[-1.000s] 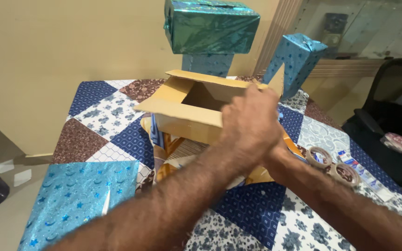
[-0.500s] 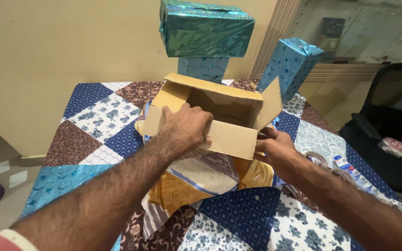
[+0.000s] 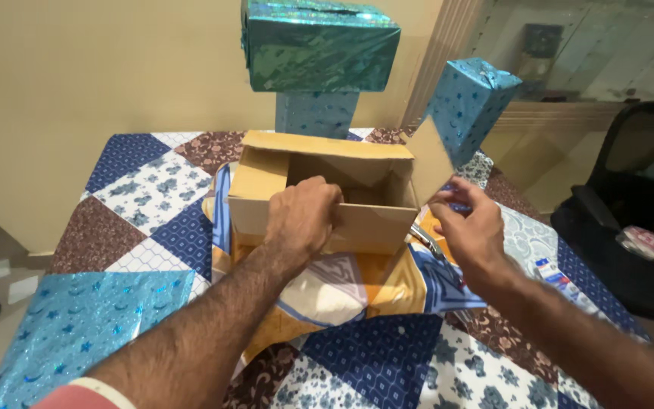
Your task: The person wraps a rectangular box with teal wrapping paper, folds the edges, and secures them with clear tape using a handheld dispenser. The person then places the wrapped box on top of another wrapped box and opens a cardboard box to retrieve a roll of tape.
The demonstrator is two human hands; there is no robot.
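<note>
Blue sparkly wrapping sheet (image 3: pixel 77 326) sits off to the left of the cardboard box (image 3: pixel 327 193), flat on the quilted tablecloth (image 3: pixel 138 178). That box is my landmark: it stands open in the middle of the table on a patterned orange and white sheet (image 3: pixel 342 284).

My left hand (image 3: pixel 303 216) is curled over the box's near wall, fingers hooked inside and closed on the cardboard edge. Behind the box a shiny green wrapped box (image 3: pixel 319 45) is stacked on a blue wrapped one (image 3: pixel 316 113).

To the right of the box, my right hand (image 3: pixel 471 227) is open with fingers spread, close to the raised right flap (image 3: pixel 429 159). I can't tell if it's actually touching the flap, and it isn't holding anything. A blue wrapped box (image 3: pixel 471 98) leans behind that flap, and something metallic, maybe scissors (image 3: pixel 423 238), pokes out right by the box's near right corner.

My take on doing this well: keep the left hand pinning the wall so the box doesn't slide on the paper, and fold that flap at its crease rather than bending it mid-panel.
</note>
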